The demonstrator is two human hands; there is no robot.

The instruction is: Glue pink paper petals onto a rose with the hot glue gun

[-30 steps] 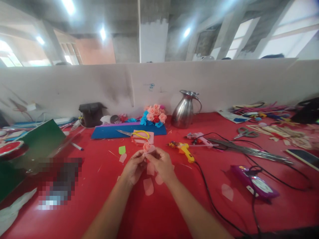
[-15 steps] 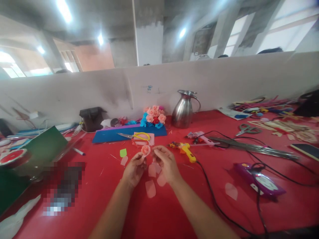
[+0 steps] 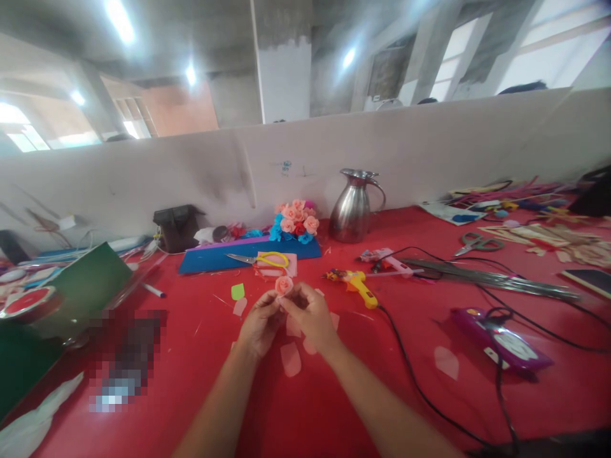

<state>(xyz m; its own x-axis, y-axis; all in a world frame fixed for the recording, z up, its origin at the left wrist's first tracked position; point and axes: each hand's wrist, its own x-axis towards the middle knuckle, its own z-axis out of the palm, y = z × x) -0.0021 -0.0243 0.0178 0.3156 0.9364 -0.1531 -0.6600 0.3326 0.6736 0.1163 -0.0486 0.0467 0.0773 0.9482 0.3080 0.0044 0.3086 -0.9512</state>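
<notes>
While a loose petal is seen at six o'clock on the desk, the pink rose is pinched low by the left hand from seven o'clock and the right hand from five, neither being clearly nearer.

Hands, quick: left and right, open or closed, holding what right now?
Left hand: closed, holding the pink flower.
Right hand: at the flower's base; whether closed on it cannot be told.
</notes>
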